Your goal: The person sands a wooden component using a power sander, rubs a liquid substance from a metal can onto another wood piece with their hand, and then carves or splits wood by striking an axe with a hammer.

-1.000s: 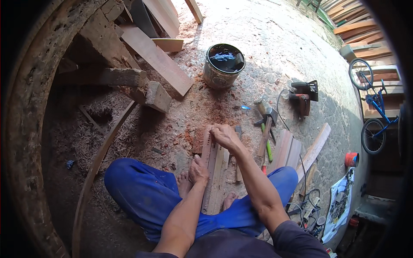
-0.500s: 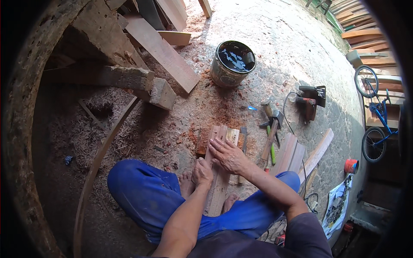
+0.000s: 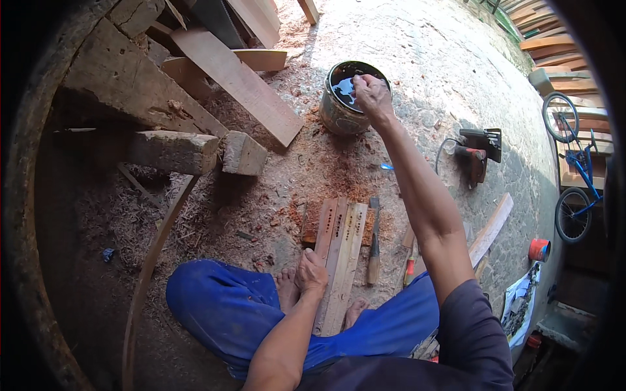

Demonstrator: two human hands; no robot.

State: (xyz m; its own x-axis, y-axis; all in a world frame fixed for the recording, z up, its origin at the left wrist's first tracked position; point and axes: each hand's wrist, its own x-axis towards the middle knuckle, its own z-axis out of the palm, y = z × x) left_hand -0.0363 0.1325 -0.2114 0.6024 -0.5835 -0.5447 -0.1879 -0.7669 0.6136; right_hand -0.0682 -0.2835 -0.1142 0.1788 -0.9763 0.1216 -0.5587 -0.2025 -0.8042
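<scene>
Between my feet lie several wooden strips side by side, with rows of small dark holes near their far ends. My left hand is closed against the left edge of these strips, fingers curled. My right arm reaches far forward, and my right hand is over the mouth of a round, stained bucket of water. Its fingers are bent together; whatever is in them is hidden. Under the strips' far ends sits a reddish-brown wood block. A wooden-handled chisel lies along their right side.
Heavy timbers and leaning planks stand at the left. A red power tool with a cord lies to the right, nearer a loose board. Farther right are a red can and a blue bicycle. Shavings cover the ground.
My right hand has left the wooden strips and gone forward to the bucket. My left hand stays at the strips, slightly lower in view. The hole rows now show uncovered.
</scene>
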